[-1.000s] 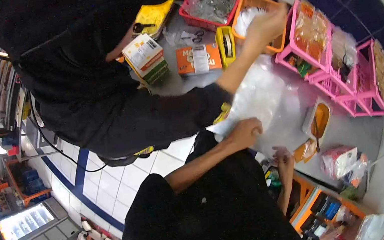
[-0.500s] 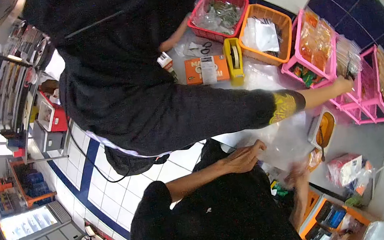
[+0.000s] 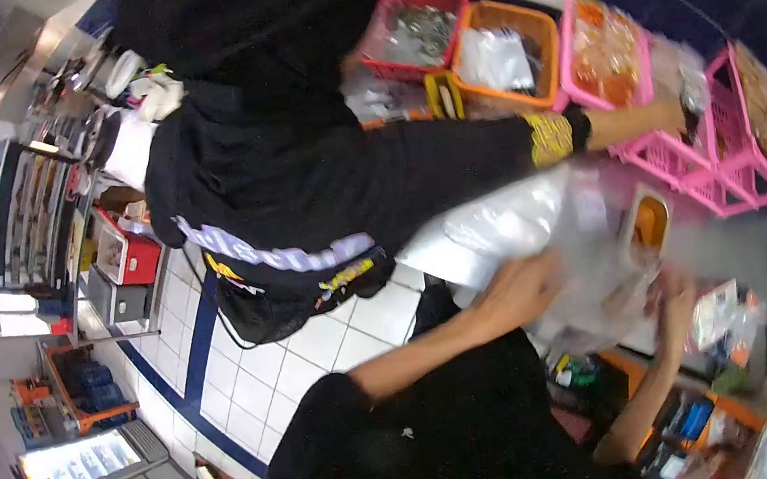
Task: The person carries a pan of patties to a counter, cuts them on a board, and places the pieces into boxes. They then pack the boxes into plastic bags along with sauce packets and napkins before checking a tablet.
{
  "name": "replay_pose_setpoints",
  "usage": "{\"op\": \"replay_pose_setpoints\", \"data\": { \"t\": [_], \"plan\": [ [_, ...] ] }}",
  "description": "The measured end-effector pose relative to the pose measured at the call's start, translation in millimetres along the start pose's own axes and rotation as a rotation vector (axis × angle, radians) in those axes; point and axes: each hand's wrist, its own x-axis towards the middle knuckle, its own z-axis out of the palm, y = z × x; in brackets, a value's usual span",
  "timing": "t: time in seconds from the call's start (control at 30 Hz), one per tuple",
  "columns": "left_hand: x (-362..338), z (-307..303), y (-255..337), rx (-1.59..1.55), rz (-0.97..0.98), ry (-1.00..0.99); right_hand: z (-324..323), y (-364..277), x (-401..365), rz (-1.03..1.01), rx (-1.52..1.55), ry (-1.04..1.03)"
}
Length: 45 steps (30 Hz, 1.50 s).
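Note:
My left hand (image 3: 523, 287) is closed on the edge of a clear plastic bag (image 3: 580, 293) in front of my black shirt. To its right, my right hand (image 3: 674, 297) is smeared by motion at the bag's far side, beside a small brownish packet (image 3: 627, 298). Just beyond my hands stands a white tub (image 3: 644, 221) with orange-yellow contents. A co-worker's arm (image 3: 633, 123) reaches across ahead of me, its hand at the pink baskets (image 3: 742, 169).
Along the wall stand a red basket (image 3: 415, 31) of plastic packs and an orange basket (image 3: 509, 51). A yellow tape dispenser (image 3: 444, 97) is partly behind the co-worker's sleeve. Wrapped packets (image 3: 726, 314) lie right of my right hand. A box (image 3: 698, 420) sits below.
My right hand has moved right and up, and my left hand slightly right, with the clear plastic spread between them. The co-worker's torso has turned and the view has shifted.

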Motion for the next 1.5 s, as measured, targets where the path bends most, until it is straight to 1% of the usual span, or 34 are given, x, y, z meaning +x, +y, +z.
{"op": "replay_pose_setpoints", "data": {
  "t": [0.03,0.07,0.1,0.13,0.17,0.2,0.23,0.27,0.3,0.33,0.37,0.4,0.43,0.47,0.5,0.6,0.67,0.73,0.77,0.83,0.87,0.93,0.97,1.0,1.03,1.07,1.13,1.2,1.23,1.27,1.33,1.4,1.47,1.5],
  "plan": [
    [20.5,-3.9,29.6,-0.095,0.061,0.071,-31.9,-2.1,11.4,-0.23,-0.406,0.147],
    [36.1,-14.8,69.7,-0.121,0.172,0.201,-23.3,-62.3,-16.4,-0.322,-0.314,0.315],
    [45.7,-22.9,107.3,-0.203,0.236,0.307,-22.5,-102.8,-50.3,-0.351,-0.409,0.61],
    [46.9,-34.6,141.9,-0.313,0.445,0.462,-30.8,-112.6,-71.6,-0.458,-0.408,0.753],
    [32.4,-21.9,141.8,-0.335,0.421,0.451,-43.5,-88.4,-93.0,-0.507,-0.411,0.727],
    [13.2,-10.2,137.7,-0.346,0.63,0.344,-52.0,-49.8,-104.1,-0.525,-0.474,0.685],
    [9.2,-0.3,118.0,-0.254,0.616,0.177,-61.6,18.4,-106.0,-0.495,-0.715,0.612],
    [5.1,9.5,98.5,-0.156,0.605,0.011,-62.5,83.8,-105.5,-0.421,-0.988,0.421],
    [-11.1,34.2,64.0,-0.014,0.295,-0.219,-54.4,124.9,-121.0,-0.362,-1.149,0.133],
    [-38.3,53.4,11.7,-0.227,0.068,-0.324,-37.2,127.7,-136.8,-0.295,-1.043,-0.118],
    [-58.0,58.7,-8.7,-0.221,0.1,-0.125,-3.1,131.3,-146.7,-0.141,-0.556,-0.251],
    [-65.2,46.0,-8.2,-0.218,0.091,-0.133,10.0,134.2,-163.9,0.053,-0.069,-0.378],
    [-73.5,28.3,-5.3,-0.25,-0.114,-0.325,15.6,126.0,-173.5,0.08,-0.059,-0.373],
    [-79.0,18.9,-3.2,-0.282,-0.314,-0.506,19.6,113.7,-174.1,0.13,0.052,-0.392],
    [-82.6,19.8,-5.0,-0.283,-0.311,-0.505,22.4,103.0,-170.9,0.161,0.16,-0.414],
    [-78.6,19.3,-11.7,-0.33,-0.316,-0.465,40.3,87.6,-164.4,0.163,0.279,-0.335],
    [-66.0,10.0,-1.3,-0.424,-0.051,-0.259,39.9,76.6,-154.1,0.12,0.243,-0.423],
    [-64.3,-15.6,16.6,-0.51,-0.07,-0.182,53.7,64.6,-154.3,0.127,0.351,-0.231],
    [-64.0,-28.5,21.1,-0.601,-0.046,-0.196,60.5,50.7,-150.0,0.096,0.367,-0.221],
    [-64.3,-46.8,26.5,-0.786,-0.041,-0.207,63.5,55.9,-137.1,0.061,0.609,-0.243],
    [-64.7,-52.9,22.6,-0.784,-0.043,-0.194,61.9,59.7,-130.7,0.055,0.66,-0.238],
    [-68.4,-66.9,14.6,-0.8,-0.198,0.015,50.2,73.4,-115.9,0.073,0.741,-0.237],
    [-66.6,-70.8,1.7,-0.799,-0.199,0.02,54.3,69.1,-116.1,0.096,0.77,-0.239],
    [-62.4,-72.8,-18.2,-0.713,-0.284,0.076,60.2,65.0,-116.3,0.095,0.768,-0.243],
    [-60.2,-77.0,-30.4,-0.629,-0.365,0.13,74.1,36.8,-119.1,0.04,0.639,-0.16],
    [-61.9,-87.8,-29.2,-0.632,-0.36,0.13,85.2,19.2,-120.8,-0.016,0.51,-0.074],
    [-72.5,-112.0,-22.1,-0.43,0.093,-0.028,96.6,8.5,-116.8,0.0,0.497,-0.039],
    [-77.2,-136.3,-31.5,-0.43,0.062,-0.043,116.2,-12.9,-115.9,-0.031,0.588,0.009],
    [-77.1,-142.4,-52.0,-0.458,-0.033,-0.04,109.9,-0.5,-103.5,-0.106,0.613,-0.14],
    [-74.5,-148.9,-72.7,-0.488,-0.124,-0.034,114.8,-6.5,-106.5,-0.109,0.61,-0.14],
    [-65.4,-180.4,-114.8,-0.269,-0.103,0.252,122.7,-24.1,-112.0,-0.141,0.587,-0.201],
    [-50.6,-240.3,-141.1,0.185,-0.023,0.471,127.3,-28.0,-112.8,-0.152,0.567,-0.23],
    [-23.6,-291.2,-190.9,0.415,-0.092,0.45,132.1,-30.7,-116.0,-0.164,0.547,-0.257],
    [-12.4,-311.9,-210.5,0.609,-0.083,0.423,135.3,-32.1,-119.0,-0.13,0.517,-0.229]
  ]
}}
